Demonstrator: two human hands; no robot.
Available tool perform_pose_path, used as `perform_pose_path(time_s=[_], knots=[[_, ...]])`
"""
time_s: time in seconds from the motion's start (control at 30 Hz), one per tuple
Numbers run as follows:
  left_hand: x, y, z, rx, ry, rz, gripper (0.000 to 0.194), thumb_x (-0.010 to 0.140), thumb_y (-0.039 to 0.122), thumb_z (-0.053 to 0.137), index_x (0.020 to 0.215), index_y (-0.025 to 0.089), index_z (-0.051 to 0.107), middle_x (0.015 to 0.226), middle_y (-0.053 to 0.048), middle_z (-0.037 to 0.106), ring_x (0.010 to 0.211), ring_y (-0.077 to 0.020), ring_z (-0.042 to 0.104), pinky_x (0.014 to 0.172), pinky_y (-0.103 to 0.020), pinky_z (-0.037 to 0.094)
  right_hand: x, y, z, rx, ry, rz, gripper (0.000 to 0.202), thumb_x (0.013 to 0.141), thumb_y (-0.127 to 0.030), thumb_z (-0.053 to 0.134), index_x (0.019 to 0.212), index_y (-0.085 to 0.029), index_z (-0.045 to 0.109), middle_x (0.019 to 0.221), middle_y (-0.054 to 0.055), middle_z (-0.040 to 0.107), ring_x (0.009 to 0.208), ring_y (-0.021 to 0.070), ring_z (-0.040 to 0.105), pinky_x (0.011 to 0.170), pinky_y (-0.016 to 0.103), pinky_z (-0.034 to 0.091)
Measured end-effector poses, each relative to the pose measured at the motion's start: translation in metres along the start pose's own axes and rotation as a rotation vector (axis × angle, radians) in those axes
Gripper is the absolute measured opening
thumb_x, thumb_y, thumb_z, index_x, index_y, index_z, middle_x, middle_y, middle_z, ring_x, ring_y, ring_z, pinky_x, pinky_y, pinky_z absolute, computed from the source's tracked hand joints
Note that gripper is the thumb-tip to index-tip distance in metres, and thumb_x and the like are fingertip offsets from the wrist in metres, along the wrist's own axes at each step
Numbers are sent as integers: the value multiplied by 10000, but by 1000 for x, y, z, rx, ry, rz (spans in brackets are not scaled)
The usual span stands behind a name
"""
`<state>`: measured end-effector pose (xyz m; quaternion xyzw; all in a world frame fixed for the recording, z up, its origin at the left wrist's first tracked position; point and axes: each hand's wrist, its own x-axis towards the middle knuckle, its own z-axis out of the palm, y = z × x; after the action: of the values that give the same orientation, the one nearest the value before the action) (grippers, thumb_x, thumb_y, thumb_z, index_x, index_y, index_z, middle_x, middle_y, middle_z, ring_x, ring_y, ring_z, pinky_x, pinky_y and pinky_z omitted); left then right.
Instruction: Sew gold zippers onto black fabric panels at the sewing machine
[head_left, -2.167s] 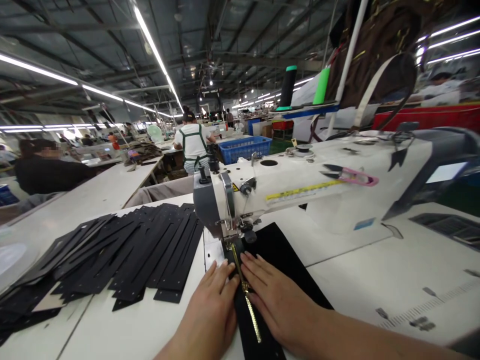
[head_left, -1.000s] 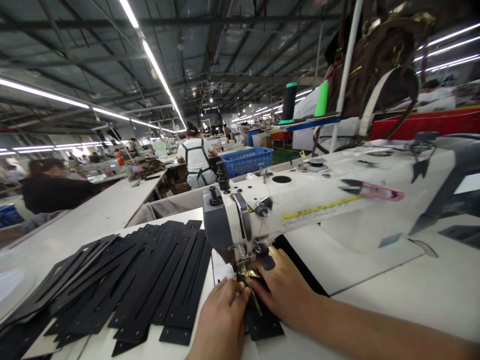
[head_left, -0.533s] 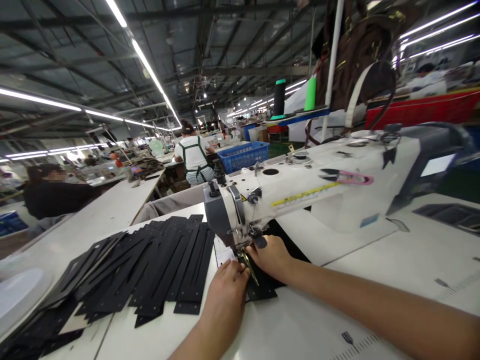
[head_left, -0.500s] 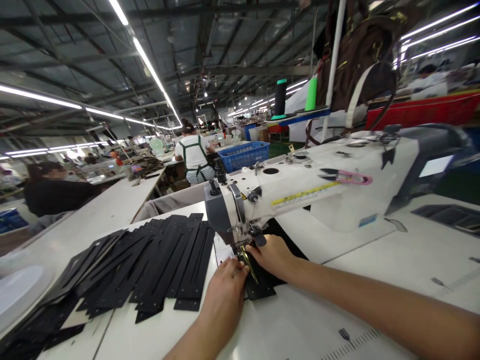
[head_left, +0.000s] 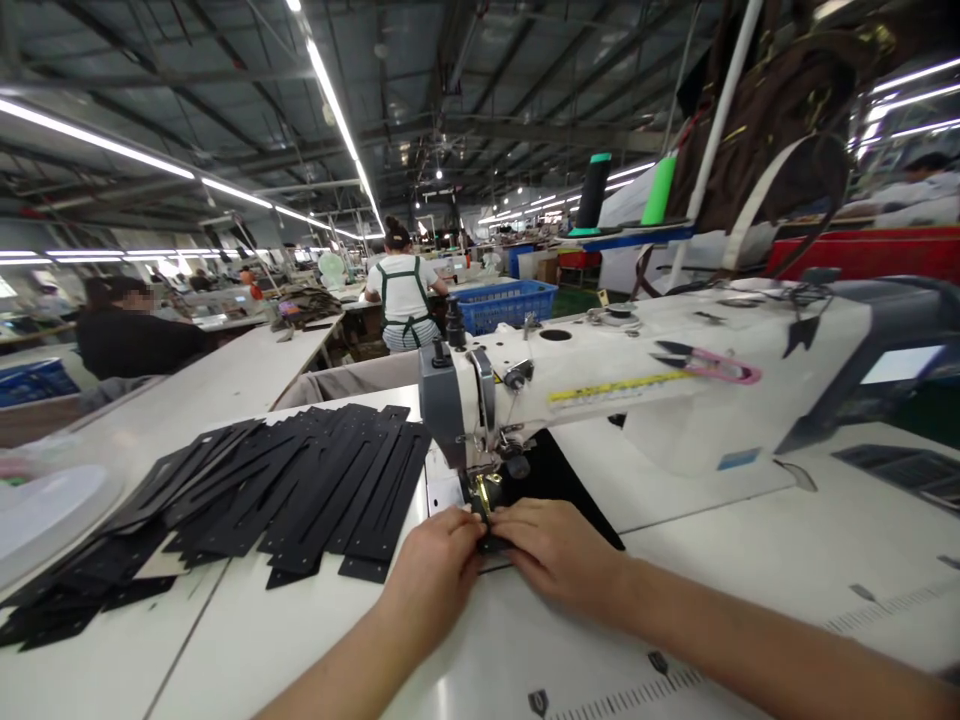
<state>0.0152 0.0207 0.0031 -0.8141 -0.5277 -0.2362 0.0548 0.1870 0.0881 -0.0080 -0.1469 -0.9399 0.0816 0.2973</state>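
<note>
At the needle end of a white sewing machine, a black panel lies on the table, partly under the machine's head. A gold-coloured metal strip, which looks like a zipper, shows on it just below the presser foot area. My left hand is closed on the panel's near edge, fingertips left of the strip. Close beside it, my right hand grips the same edge from the right, fingers bent over it. Both hands' fingertips nearly meet, and they hide much of the near edge.
Many slotted black strips lie fanned out left of the machine. Pink-handled thread snips rest on the machine arm. Thread cones stand behind it. A blue crate and a person in a white top are farther back.
My right hand has come back from beside the needle to the panel's near edge, next to my left hand. The panel has fed farther under the machine head. The view has shifted somewhat.
</note>
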Motion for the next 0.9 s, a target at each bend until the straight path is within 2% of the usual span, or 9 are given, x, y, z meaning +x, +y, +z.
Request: perform_pose_path(time_s=[0.17, 0.4, 0.5, 0.7, 0.8, 0.9], knots=[[-3, 0, 8, 109, 23, 90, 240, 761, 27, 463, 912, 112, 629, 959, -123, 668, 850, -248, 640, 749, -400, 544, -7, -4, 7, -70, 93, -70, 275, 824, -74, 409, 976, -29, 634, 1014, 133, 641, 935, 215, 590, 864, 308, 470], [4, -8, 12, 173, 140, 193, 262, 855, 77, 360, 856, 143, 614, 862, -80, 670, 784, -192, 648, 712, -334, 558, -3, 3, 12, -108, 90, -93, 266, 818, -51, 417, 965, -26, 637, 1015, 130, 641, 957, 211, 589, 895, 288, 459], [9, -11, 12, 157, 141, 209, 271, 870, 103, 340, 844, 148, 605, 799, -71, 654, 750, -184, 639, 678, -314, 559, 1, 7, 12, -131, 88, -105, 261, 813, -44, 426, 965, -20, 636, 1007, 127, 644, 955, 212, 589, 900, 285, 457], [15, -20, 14, 124, 25, 115, 238, 821, 91, 377, 881, 148, 600, 783, -79, 610, 703, -181, 608, 644, -306, 544, 10, 15, 18, -145, 116, -96, 255, 813, -39, 431, 962, -1, 635, 993, 144, 644, 929, 216, 598, 883, 285, 470], [19, -21, 13, 133, 6, 70, 212, 805, 91, 410, 835, 158, 609, 767, -70, 606, 691, -181, 605, 635, -306, 542, 14, 16, 17, -121, 86, -53, 260, 811, -38, 441, 991, -5, 625, 1024, 149, 634, 950, 216, 592, 884, 292, 471], [16, -17, 10, 142, -2, 31, 217, 783, 87, 437, 873, 156, 623, 810, -83, 626, 737, -191, 624, 667, -319, 553, 13, 12, 11, -66, 38, 19, 255, 824, -117, 493, 1030, -30, 614, 1068, 146, 617, 998, 221, 574, 911, 310, 454]])
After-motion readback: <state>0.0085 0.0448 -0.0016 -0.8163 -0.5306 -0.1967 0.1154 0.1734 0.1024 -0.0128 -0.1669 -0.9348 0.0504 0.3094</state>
